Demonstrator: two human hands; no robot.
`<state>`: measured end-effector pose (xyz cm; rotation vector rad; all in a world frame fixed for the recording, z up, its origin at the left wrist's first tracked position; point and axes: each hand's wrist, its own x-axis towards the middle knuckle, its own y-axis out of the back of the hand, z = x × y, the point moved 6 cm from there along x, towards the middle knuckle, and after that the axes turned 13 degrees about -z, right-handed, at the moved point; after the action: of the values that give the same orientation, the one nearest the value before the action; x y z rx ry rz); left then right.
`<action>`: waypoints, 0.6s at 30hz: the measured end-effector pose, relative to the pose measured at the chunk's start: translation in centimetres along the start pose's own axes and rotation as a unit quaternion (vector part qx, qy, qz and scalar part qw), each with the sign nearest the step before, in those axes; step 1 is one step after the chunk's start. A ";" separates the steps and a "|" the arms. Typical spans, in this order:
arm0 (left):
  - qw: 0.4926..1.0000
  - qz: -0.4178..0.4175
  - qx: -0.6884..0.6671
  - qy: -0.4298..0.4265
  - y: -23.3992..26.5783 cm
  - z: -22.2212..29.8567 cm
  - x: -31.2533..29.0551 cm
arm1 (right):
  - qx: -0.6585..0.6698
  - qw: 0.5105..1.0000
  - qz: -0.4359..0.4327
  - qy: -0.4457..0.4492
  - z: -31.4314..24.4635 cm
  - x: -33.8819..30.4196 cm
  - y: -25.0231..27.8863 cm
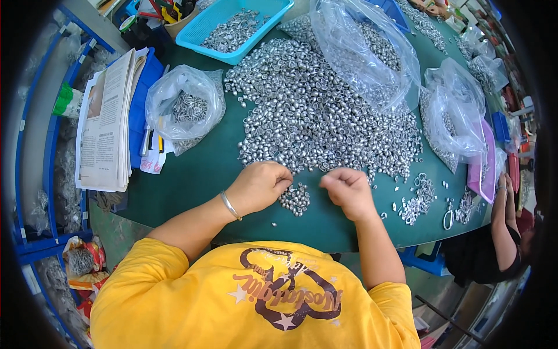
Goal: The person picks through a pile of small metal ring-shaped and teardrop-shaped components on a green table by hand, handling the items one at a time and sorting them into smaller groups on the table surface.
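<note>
Silvery metal bits (325, 110) swamp the frame's upper middle, so looks like loads left. Left hand (260, 185) and right hand (350, 192), centre: fingertips bunched, can't tell on what. Only one small pile (294, 199) sits apart between them.

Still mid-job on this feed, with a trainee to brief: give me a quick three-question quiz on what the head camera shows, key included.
1. Multiple choice: what colour is the shallow basket at the upper left of the large silvery pile?
a) red
b) turquoise
c) yellow
2. True or false: the small silvery cluster lies nearer the yellow shirt than the large silvery pile does.
3. Fill in the blank: of the left hand and the right hand, the ____ one is closer to the small silvery cluster.

Key: 1. b; 2. true; 3. left.
</note>
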<state>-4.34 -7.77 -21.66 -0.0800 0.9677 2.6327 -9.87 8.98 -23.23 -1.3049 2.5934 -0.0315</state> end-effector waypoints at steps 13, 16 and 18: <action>0.999 0.028 0.016 -0.021 1.1 0.3 -0.4 | 0.239 0.969 -0.050 -0.047 1.2 -0.6 -0.5; 0.998 -0.006 0.056 -0.021 0.9 1.1 -0.4 | 0.086 0.996 -0.033 -0.011 0.4 0.0 -0.2; 0.996 -0.002 0.082 -0.041 0.2 1.0 -0.6 | -0.215 0.976 0.035 -0.002 -1.6 0.7 -2.1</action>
<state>-3.75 -7.50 -20.69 0.0641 1.1480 2.5201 -8.94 7.03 -21.55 -1.3334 2.7354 0.5752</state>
